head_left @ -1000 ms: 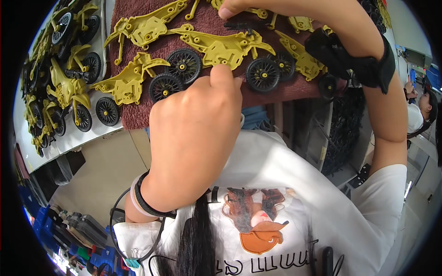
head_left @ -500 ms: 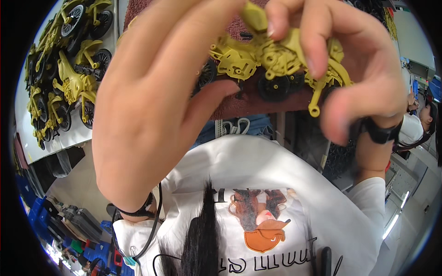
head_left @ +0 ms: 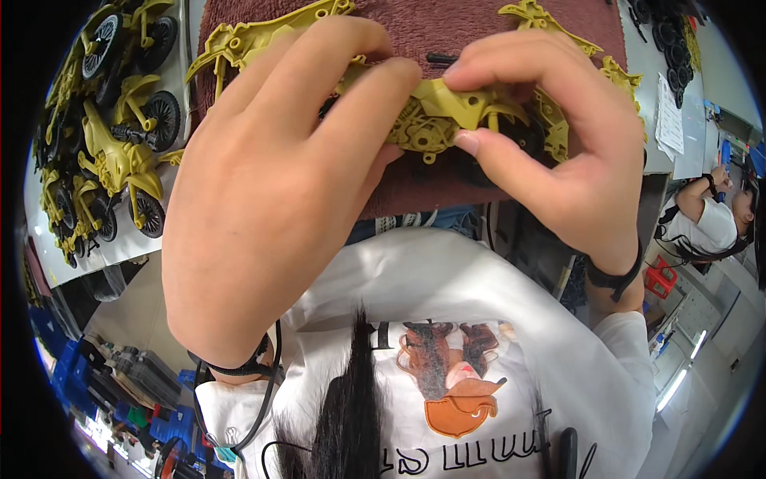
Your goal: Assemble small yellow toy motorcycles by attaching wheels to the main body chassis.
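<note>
My left hand [head_left: 271,160] is curled over the left end of a yellow toy motorcycle body [head_left: 435,132], its fingers hiding much of that end. With thumb and forefinger, my right hand [head_left: 570,132] pinches the smooth front piece of the same body from the right. Moulded engine detail shows between the two hands. A brown-red towel [head_left: 447,28] lies under the hands. Yellow frame pieces [head_left: 263,40] rest on it beyond my left hand, and further yellow parts [head_left: 550,24] lie beyond my right hand. A small black piece [head_left: 440,58] is near my right fingertips.
At the left, a white table [head_left: 104,259] bears a heap of yellow toy motorcycles [head_left: 124,152] with black wheels. Black round parts [head_left: 674,48] and a printed sheet [head_left: 669,120] lie at the far right. Another person [head_left: 702,215] sits off to the right, near a red stool [head_left: 661,275].
My right hand has moved down and closed in on the body, its thumb and forefinger now pinching the front piece. My left hand, spread before, has curled onto the left end.
</note>
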Demonstrator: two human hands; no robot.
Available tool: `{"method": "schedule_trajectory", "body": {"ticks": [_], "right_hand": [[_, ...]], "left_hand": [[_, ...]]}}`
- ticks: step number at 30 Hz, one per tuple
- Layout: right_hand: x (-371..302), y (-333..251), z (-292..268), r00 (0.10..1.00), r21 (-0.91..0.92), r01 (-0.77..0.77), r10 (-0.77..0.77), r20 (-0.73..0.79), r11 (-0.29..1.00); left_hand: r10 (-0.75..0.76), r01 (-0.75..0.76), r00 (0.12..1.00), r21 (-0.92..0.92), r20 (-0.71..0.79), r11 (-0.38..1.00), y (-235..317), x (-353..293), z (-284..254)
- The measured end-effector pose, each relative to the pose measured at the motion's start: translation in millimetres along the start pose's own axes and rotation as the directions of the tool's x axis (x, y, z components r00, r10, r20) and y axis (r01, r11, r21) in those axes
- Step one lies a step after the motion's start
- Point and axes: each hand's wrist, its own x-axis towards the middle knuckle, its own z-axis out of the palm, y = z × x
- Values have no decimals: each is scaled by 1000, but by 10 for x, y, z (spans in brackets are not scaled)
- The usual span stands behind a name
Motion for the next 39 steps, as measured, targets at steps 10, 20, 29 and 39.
{"method": "schedule_trajectory", "body": {"ticks": [10,20,29,39], "right_hand": [[-158,-205,47,999,-570,-28,10,-35,821],[-210,-166,327,966,-682,-122,-71,-247,721],[-235,-213,397,853,-260,-215,51,-519,941],[-220,-265,351,938,-604,-214,-10,-345,767]], "left_hand": [[8,-8,1000,-19,10,1000,-8,39,81],[-111,108,993,-59,-36,992,51,-10,138],[-93,88,992,-67,-85,994,56,-86,126],[-64,59,997,-93,-43,994,-7,-56,123]]}}
